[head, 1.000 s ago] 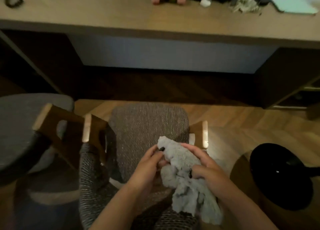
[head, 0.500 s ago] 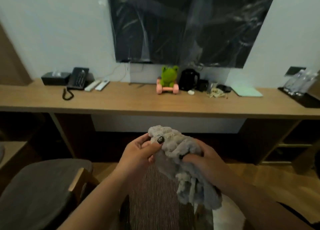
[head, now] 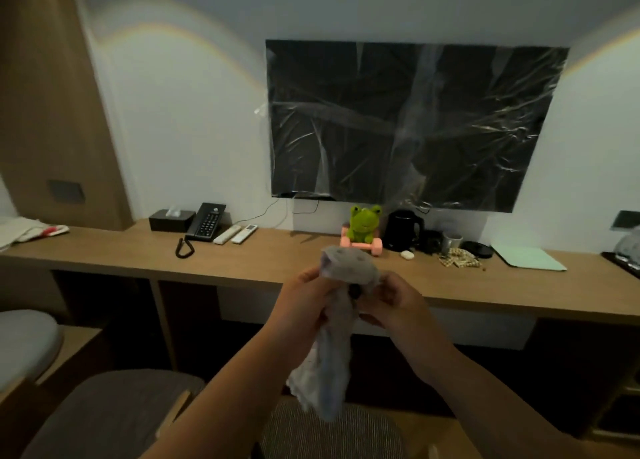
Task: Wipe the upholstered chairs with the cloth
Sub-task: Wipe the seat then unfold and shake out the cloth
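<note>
Head view, frame centre: fluffy grey cloth (head: 337, 320) bunched on top, hanging limp below, gripped by left hand (head: 299, 308) and right hand (head: 393, 301), fingers curled round it. Ribbed woven chair (head: 329, 431) beneath; smooth wooden desk (head: 138, 257) behind.

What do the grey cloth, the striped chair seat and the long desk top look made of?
Grey fluffy cloth: soft, napped textile, likely microfibre or terry; it hangs limp and bunches in the left hand and right hand.
Striped chair seat: woven upholstery, matte; fine ribbed lines show.
Long desk top: wood or wood-look laminate, satin; faint grain, cannot tell which.
</note>
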Demonstrator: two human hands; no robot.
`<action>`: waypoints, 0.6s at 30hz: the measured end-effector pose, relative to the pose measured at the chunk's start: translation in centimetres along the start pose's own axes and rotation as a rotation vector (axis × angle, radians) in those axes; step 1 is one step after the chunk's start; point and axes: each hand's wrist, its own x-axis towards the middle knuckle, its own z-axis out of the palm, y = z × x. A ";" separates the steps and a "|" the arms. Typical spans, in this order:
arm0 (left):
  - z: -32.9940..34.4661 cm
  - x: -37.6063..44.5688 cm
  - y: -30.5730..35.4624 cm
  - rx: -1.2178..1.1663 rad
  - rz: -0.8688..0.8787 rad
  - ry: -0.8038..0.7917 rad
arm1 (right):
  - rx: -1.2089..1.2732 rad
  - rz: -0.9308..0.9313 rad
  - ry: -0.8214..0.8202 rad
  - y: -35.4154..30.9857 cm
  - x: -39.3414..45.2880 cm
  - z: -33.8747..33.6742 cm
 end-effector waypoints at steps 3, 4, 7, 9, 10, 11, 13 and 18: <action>0.6 0.7 0.9 0.157 0.056 0.114 | -0.018 -0.024 0.033 0.1 1.0 -2.9; 0.8 0.9 1.2 0.227 0.085 0.137 | -0.056 -0.036 0.037 0.0 1.3 -3.9; 2.0 1.2 1.4 0.412 0.182 0.166 | -0.212 -0.070 0.087 -0.4 2.4 -6.3; 2.9 1.7 1.1 0.499 0.214 0.188 | -0.273 -0.101 0.039 -0.7 2.9 -7.2; 3.4 2.0 1.0 0.539 0.224 0.190 | -0.270 -0.095 -0.036 -0.9 2.9 -7.5; 3.9 2.2 0.9 0.573 0.235 0.187 | -0.263 -0.098 -0.113 -1.0 3.0 -7.7; 4.7 2.4 0.6 0.629 0.244 0.158 | -0.284 -0.154 -0.212 -1.1 3.1 -8.0; 4.9 2.8 -0.5 0.742 0.279 0.151 | -0.285 -0.250 -0.228 -0.3 4.1 -8.5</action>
